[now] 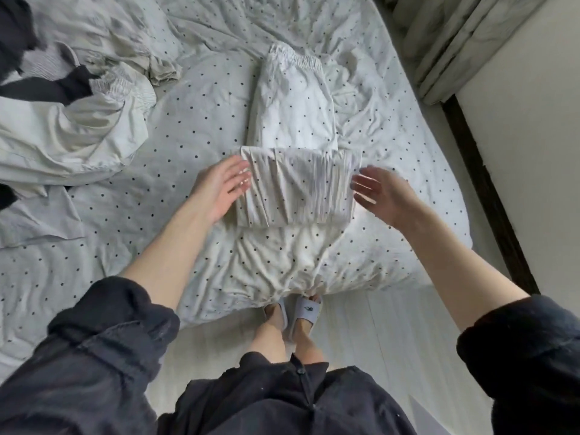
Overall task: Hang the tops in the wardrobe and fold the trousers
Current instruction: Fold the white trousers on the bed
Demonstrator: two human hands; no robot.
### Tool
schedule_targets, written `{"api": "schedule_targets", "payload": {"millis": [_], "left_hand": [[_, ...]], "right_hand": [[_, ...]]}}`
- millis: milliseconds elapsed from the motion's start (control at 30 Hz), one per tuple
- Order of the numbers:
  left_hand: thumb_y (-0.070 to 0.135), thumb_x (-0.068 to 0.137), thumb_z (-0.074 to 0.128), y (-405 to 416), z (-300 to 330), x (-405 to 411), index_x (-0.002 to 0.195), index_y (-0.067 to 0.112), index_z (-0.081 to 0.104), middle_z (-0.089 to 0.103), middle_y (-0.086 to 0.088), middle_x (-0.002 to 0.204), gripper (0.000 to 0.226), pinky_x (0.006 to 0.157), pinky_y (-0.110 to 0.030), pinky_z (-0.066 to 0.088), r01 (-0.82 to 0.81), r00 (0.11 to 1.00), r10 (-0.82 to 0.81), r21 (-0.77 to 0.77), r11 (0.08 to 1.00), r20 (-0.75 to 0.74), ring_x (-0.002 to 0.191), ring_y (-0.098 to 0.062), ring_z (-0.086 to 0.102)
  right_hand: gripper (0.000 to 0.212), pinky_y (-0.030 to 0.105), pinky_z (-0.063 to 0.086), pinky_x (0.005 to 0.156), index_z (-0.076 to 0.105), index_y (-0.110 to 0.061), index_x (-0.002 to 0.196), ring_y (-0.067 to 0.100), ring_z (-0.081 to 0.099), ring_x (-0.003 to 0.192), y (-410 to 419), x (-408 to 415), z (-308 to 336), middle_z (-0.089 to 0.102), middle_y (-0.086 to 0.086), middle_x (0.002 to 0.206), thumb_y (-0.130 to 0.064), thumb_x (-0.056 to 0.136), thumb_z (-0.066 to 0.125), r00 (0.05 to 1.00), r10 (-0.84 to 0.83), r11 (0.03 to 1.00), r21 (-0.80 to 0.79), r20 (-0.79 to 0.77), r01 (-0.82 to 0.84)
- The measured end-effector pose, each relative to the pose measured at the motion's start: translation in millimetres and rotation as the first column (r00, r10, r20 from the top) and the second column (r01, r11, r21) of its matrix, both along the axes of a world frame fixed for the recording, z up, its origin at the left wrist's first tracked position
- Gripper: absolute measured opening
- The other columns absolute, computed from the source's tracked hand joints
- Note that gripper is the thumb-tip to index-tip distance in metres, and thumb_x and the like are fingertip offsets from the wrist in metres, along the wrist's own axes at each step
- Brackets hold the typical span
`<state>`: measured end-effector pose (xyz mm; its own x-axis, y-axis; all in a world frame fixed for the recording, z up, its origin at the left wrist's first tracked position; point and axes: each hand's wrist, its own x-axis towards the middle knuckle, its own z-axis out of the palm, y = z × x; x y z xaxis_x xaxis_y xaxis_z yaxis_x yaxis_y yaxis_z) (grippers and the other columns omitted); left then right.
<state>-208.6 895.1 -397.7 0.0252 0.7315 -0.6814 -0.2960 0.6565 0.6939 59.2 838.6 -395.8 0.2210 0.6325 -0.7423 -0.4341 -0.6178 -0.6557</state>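
Polka-dot bed point(175, 127) holds folded trousers point(296, 171); curtain point(455, 42) hangs beside it.

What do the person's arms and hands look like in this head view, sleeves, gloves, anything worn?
Both hands are bare: no gloves, rings or watch visible on the left hand or right hand. Forearms are uncovered. Each arm wears a dark, navy-black sleeve of soft, slightly fuzzy fabric, bunched up near the elbow: left sleeve, right sleeve. No markings or logos show on either sleeve.
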Motion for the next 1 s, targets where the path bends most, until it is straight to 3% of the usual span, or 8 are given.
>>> {"api": "schedule_targets", "payload": {"millis": [133, 267, 367, 500, 633, 733, 833, 1000], "left_hand": [[0.005, 0.09, 0.057, -2.7, -33.5, -2.9, 0.12, 0.006, 0.058, 0.062, -0.008, 0.117, 0.03, 0.084, -0.029, 0.049, 0.154, 0.926, -0.129, 0.042, 0.987, -0.355, 0.099, -0.016, 0.058], [0.009, 0.09, 0.059, -17.6, -74.2, -13.1, 0.128, 0.004, 0.051, 0.055, -0.011, 0.128, 0.039, 0.097, -0.035, 0.045, 0.207, 0.814, -0.233, -0.111, 0.972, -0.532, 0.112, -0.022, 0.056], [0.014, 0.09, 0.062, -20.8, -95.0, -14.8, 0.113, 0.004, 0.057, 0.059, -0.01, 0.117, 0.026, 0.081, -0.029, 0.046, 0.268, 0.837, -0.351, -0.245, 0.932, -0.42, 0.098, -0.018, 0.057], [0.009, 0.09, 0.062, -13.6, -104.7, -9.8, 0.128, 0.001, 0.045, 0.056, -0.003, 0.112, 0.043, 0.091, -0.033, 0.046, 0.274, 0.89, -0.351, -0.275, 0.921, -0.29, 0.102, -0.014, 0.052], [0.008, 0.089, 0.062, -9.2, -108.5, -12.3, 0.12, 0.002, 0.052, 0.061, -0.008, 0.114, 0.033, 0.09, -0.035, 0.051, 0.317, 0.891, -0.388, -0.289, 0.904, -0.236, 0.101, -0.019, 0.06], [0.009, 0.089, 0.062, -11.4, -111.9, -10.3, 0.103, 0.006, 0.06, 0.067, -0.003, 0.093, 0.015, 0.072, -0.025, 0.056, 0.286, 0.896, -0.359, -0.28, 0.916, -0.261, 0.078, -0.011, 0.065], [0.011, 0.087, 0.064, -15.5, -107.1, -2.0, 0.087, 0.013, 0.061, 0.067, 0.001, 0.084, 0.004, 0.057, -0.018, 0.053, 0.256, 0.91, -0.326, -0.27, 0.928, -0.258, 0.066, -0.005, 0.065], [0.01, 0.085, 0.067, -18.6, -95.4, 3.7, 0.095, 0.006, 0.061, 0.067, -0.006, 0.093, 0.012, 0.074, -0.033, 0.055, 0.201, 0.936, -0.271, -0.289, 0.936, -0.226, 0.08, -0.016, 0.065]], "right_hand": [[0.014, 0.035, 0.047, 0.088, 0.061, -0.011, 0.105, 0.018, 0.056, 0.097, -8.7, -14.5, -25.9, 0.06, 0.007, 0.106, -0.012, 0.095, 0.051, 0.918, 0.214, 0.977, -0.082, 0.333, -0.198], [0.015, 0.04, 0.045, 0.093, 0.056, -0.008, 0.108, 0.021, 0.052, 0.099, -18.9, -14.3, -69.3, 0.056, 0.007, 0.1, -0.009, 0.097, 0.047, 0.95, 0.181, 0.966, -0.227, 0.255, -0.123], [0.009, 0.033, 0.047, 0.077, 0.057, -0.008, 0.101, 0.018, 0.053, 0.09, -16.2, -9.3, -104.8, 0.055, 0.003, 0.087, -0.013, 0.095, 0.051, 0.965, 0.144, 0.95, -0.303, 0.219, -0.073], [0.016, 0.027, 0.048, 0.064, 0.055, -0.011, 0.077, 0.014, 0.053, 0.067, -8.3, -7.9, -138.2, 0.051, 0.003, 0.071, -0.016, 0.093, 0.056, 0.98, 0.083, 0.924, -0.382, 0.178, -0.009], [0.022, 0.03, 0.051, 0.068, 0.053, -0.009, 0.077, 0.015, 0.051, 0.07, 0.1, -6.4, -151.0, 0.05, 0.005, 0.073, -0.024, 0.091, 0.06, 0.978, 0.08, 0.901, -0.434, 0.194, 0.013], [0.024, 0.028, 0.05, 0.069, 0.054, -0.008, 0.081, 0.017, 0.051, 0.075, 7.9, -5.2, -156.1, 0.051, 0.006, 0.08, -0.029, 0.091, 0.059, 0.972, 0.141, 0.886, -0.462, 0.187, -0.04], [0.017, 0.024, 0.047, 0.058, 0.056, -0.006, 0.08, 0.016, 0.053, 0.065, 12.0, -2.8, -152.8, 0.055, 0.006, 0.074, -0.018, 0.088, 0.064, 0.983, 0.115, 0.892, -0.451, 0.146, -0.038], [0.021, 0.019, 0.037, 0.048, 0.054, -0.005, 0.067, 0.008, 0.045, 0.042, 7.4, -1.0, -134.8, 0.054, 0.003, 0.045, 0.0, 0.085, 0.064, 0.993, 0.026, 0.915, -0.403, 0.118, 0.024]]}}
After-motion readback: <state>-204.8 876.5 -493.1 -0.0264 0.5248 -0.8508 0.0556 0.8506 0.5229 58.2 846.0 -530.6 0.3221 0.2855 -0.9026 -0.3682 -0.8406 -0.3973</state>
